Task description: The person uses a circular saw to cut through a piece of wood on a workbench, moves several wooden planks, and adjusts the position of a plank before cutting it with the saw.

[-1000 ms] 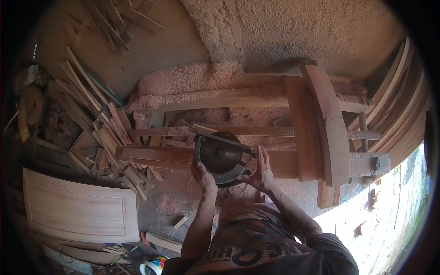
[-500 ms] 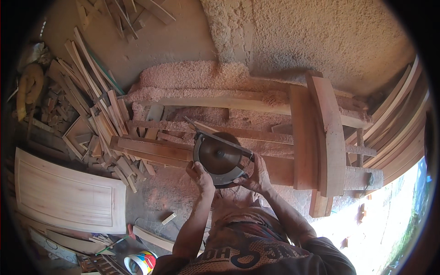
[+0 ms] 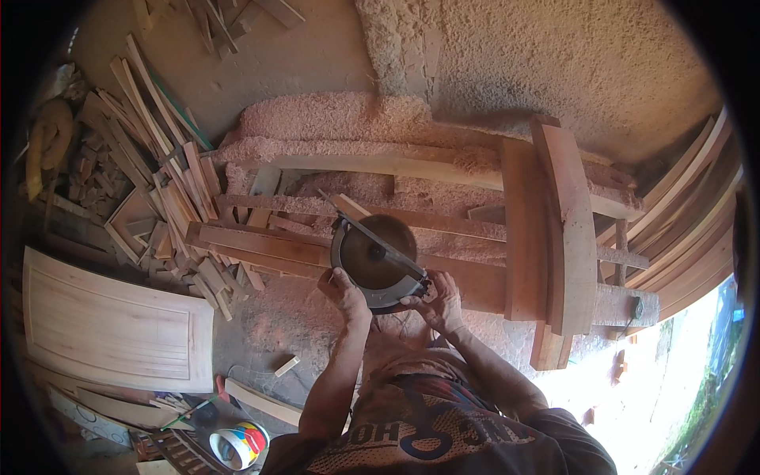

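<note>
In front of my body I hold a circular saw (image 3: 366, 275), its round dark blade facing up toward me. A straight metal edge crosses the blade at a slant, and a curved guard rims its lower left. My left hand (image 3: 346, 297) is closed on the saw's lower left rim, thumb on top. My right hand (image 3: 438, 305) grips the lower right side, by the end of the straight edge. The undersides of both grips are hidden. Just beyond the saw lie long wooden boards (image 3: 265, 244) on a sawdust-covered bench.
Thick planks (image 3: 564, 229) lie crosswise at the right of the bench. Curved boards (image 3: 689, 229) lean at the far right. Offcuts (image 3: 158, 206) pile up at the left, near a panelled wooden door (image 3: 119, 321). A paint bucket (image 3: 239, 445) stands at the lower left. Sawdust (image 3: 332, 123) heaps against the wall.
The saw has tilted in my hands, so more of the blade shows beyond the straight edge. My right hand has shifted slightly down the saw's side. Both hands keep their hold.
</note>
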Demonstrator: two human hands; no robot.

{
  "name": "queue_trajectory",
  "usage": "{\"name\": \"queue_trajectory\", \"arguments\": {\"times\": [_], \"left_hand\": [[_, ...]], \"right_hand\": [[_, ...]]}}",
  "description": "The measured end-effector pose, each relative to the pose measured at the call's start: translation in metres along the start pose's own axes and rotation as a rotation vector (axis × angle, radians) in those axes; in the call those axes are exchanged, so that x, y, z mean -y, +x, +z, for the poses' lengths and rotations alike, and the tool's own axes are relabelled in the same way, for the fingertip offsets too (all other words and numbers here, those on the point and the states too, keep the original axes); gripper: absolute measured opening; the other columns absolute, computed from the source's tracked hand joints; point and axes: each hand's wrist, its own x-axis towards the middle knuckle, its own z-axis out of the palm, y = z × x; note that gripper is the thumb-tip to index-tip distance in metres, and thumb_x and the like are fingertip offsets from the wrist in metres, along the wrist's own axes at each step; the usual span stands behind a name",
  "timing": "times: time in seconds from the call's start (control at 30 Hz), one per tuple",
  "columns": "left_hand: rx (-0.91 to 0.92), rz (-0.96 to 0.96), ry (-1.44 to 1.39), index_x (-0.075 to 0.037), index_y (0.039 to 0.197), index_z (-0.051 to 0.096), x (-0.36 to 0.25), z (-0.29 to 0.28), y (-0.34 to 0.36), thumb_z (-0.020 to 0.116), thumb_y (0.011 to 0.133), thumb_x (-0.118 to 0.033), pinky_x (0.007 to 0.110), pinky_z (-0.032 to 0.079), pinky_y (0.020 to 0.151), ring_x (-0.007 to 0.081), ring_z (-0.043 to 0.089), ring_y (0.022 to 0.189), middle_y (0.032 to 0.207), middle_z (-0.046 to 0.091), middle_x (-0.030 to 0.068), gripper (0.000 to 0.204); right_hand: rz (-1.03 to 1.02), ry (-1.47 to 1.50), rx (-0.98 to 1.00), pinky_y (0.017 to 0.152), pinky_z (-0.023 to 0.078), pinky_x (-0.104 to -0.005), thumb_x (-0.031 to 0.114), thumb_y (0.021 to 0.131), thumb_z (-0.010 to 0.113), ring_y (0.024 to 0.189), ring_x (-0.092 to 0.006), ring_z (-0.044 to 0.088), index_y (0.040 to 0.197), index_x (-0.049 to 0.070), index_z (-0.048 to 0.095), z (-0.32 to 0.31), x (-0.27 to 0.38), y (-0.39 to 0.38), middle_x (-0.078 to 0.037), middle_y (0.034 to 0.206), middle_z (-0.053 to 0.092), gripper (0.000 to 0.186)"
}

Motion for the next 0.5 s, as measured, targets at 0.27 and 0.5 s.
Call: {"name": "queue_trajectory", "arguments": {"times": [0.27,0.5], "left_hand": [[-0.034,0.008,-0.038,-0.004,0.130,0.039,-0.006,0.005,-0.004,0.055,0.107,-0.035,0.038,0.043,0.097,0.0218,0.050,0.109,0.122,0.050,0.0134,0.041],[-0.048,0.065,-0.022,-0.004,0.127,0.041,0.011,0.000,0.004,0.056,0.107,-0.035,0.037,0.044,0.093,0.0200,0.051,0.104,0.117,0.052,0.0124,0.039]], "right_hand": [[0.047,-0.116,0.087,0.091,0.050,-0.0455,0.049,0.082,0.081,0.104,-0.0341,0.062,0.124,0.003,0.067,-0.019,0.026,0.002,-0.014,0.102,0.067,0.064],[0.360,0.662,0.261,0.077,0.052,-0.0315,0.023,0.104,0.054,0.085,-0.0134,0.064,0.130,0.000,0.063,-0.026,0.023,0.007,-0.005,0.096,0.071,0.036]]}}
